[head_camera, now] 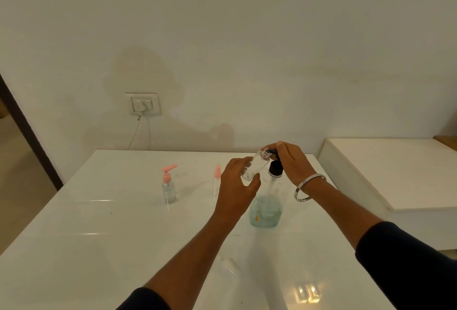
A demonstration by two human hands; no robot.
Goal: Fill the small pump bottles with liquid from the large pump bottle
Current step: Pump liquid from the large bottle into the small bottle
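Left hand (238, 183): grasps the open small bottle (254, 167) around its clear body, fingers on the far side and thumb on the near side; the bottle is tilted, its threaded neck pointing toward 1 o'clock and lying just under the black spout of the large bottle's pump
Right hand (290, 162): lies palm-down on the black pump head (275, 168) of the large pump bottle, fingers curved over its top; a metal bangle (309, 187) circles the wrist
Large pump bottle (265, 208): stands upright on the table at the centre of the view, at 4 o'clock from the held bottle; clear walls, with pale blue-green liquid low in its body
Small bottle with pink pump (169, 186): stands upright at 9 o'clock from the large bottle, well apart from it, pump fitted, with some pale liquid inside
Loose pink pump (217, 173): seen just left of the left hand, at 10 o'clock from the large bottle, with a clear tube below it; whether it stands in something cannot be told
Table (99, 235): glossy white top bearing all the bottles
Wall socket (143, 103): at 11 o'clock beyond the table's far edge, with a white cable (134, 134) hanging from it
Sleeves: dark, covering both forearms at the lower edge of the view
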